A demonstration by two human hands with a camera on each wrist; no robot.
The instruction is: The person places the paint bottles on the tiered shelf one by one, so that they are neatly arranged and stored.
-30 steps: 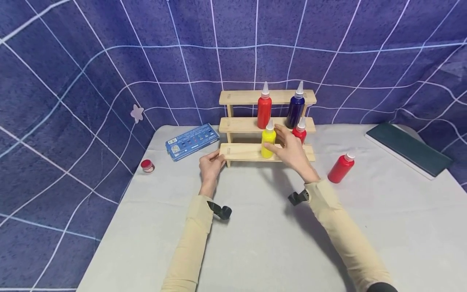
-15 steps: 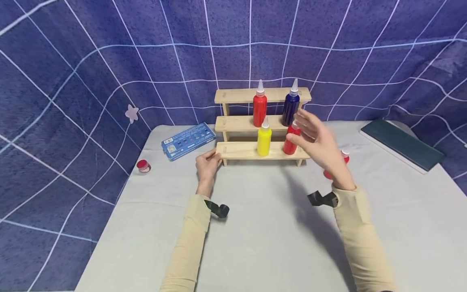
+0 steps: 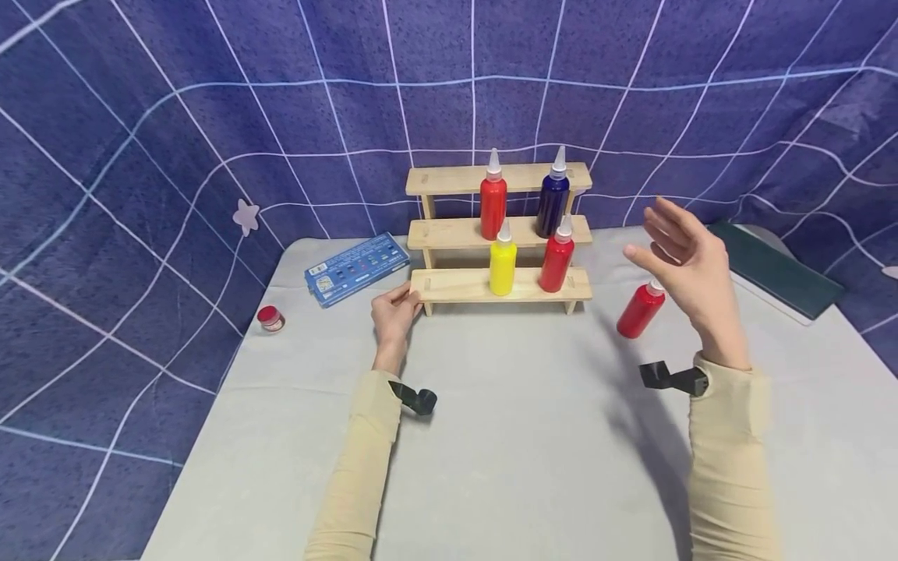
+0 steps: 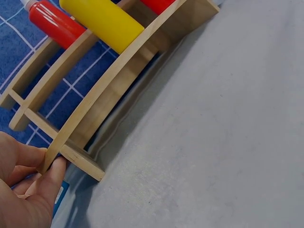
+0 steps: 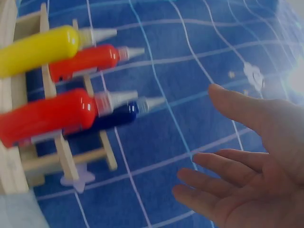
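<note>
My left hand pinches the left end of the lowest shelf of a three-tier wooden rack between thumb and fingers; the left wrist view shows this grip up close. On that lowest shelf stand a yellow squeeze bottle and a red squeeze bottle, both upright with white nozzles. One shelf higher are another red squeeze bottle and a dark blue squeeze bottle. Holding nothing, my right hand hovers right of the rack with fingers spread, above and beside a red bottle on the table.
A blue flat box lies left of the rack, and a small red-lidded jar sits near the table's left edge. At the right rear lies a dark green book. A blue curtain hangs behind the table.
My right hand has let go of the yellow squeeze bottle, left it standing on the lowest shelf, and moved right, away from the rack. The left hand keeps its grip on the rack.
</note>
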